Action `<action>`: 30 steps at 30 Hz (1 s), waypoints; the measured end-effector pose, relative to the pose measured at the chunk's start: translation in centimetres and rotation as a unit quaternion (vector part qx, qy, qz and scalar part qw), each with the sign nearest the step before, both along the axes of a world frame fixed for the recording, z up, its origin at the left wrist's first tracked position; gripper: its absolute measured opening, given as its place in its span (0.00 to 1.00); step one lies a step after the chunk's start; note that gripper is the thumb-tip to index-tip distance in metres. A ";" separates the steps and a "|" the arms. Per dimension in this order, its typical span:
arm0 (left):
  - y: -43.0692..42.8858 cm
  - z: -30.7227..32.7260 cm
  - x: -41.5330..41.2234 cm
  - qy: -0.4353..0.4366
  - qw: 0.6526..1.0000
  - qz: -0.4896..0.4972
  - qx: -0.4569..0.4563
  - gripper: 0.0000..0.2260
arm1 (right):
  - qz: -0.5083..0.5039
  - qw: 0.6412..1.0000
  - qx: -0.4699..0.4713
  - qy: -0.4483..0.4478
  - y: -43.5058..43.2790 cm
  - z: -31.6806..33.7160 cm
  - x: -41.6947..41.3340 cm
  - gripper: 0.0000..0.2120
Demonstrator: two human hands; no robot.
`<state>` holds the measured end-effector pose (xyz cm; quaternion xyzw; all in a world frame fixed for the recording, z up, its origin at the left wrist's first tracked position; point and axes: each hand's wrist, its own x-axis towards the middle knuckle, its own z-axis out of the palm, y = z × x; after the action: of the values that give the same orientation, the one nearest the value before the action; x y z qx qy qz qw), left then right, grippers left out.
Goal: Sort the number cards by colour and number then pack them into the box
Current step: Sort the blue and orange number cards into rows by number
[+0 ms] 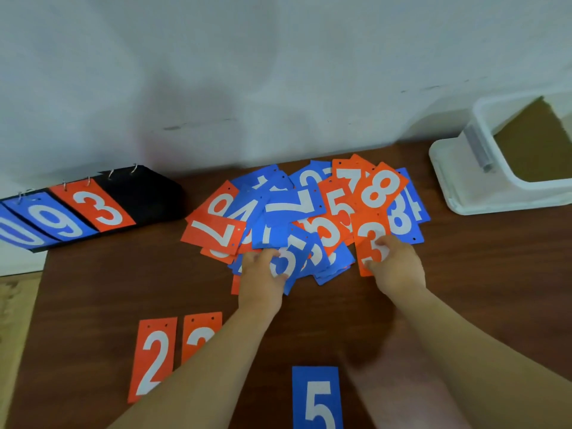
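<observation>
Orange 3 card (365, 232): right hand (397, 267) pinches | blue 3 card (292, 258): left hand (263, 274) grips

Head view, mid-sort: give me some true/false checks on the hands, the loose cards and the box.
1. The right hand touches the orange 3 card at the pile's right side. True.
2. The left hand rests on a blue card in the pile. True.
3. The lone card nearest the front edge is orange. False: it is the blue 5 card.
4. The box already holds cards. False: no cards show inside it.
5. An orange 2 card lies front left, apart from the pile. True.
</observation>
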<state>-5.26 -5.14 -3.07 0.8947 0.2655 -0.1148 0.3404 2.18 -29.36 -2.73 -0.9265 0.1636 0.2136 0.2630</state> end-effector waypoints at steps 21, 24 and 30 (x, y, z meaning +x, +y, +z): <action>0.8 8.8 -20.5 -0.111 0.938 0.305 -0.120 0.11 | 0.145 0.960 0.223 -0.093 4.4 6.1 -12.3 0.18; 2.4 8.7 -23.7 -0.125 0.924 0.344 -0.109 0.13 | 0.180 0.956 0.222 -0.067 6.4 6.0 -13.8 0.17; 6.1 8.4 -27.0 -0.123 0.886 0.417 -0.162 0.12 | 0.224 0.945 0.238 -0.020 12.3 4.7 -16.5 0.12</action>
<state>-32.27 0.98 5.30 0.6411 0.5478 0.1069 0.5268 -14.32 -17.04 1.94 -0.8538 -0.1092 0.2809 0.4245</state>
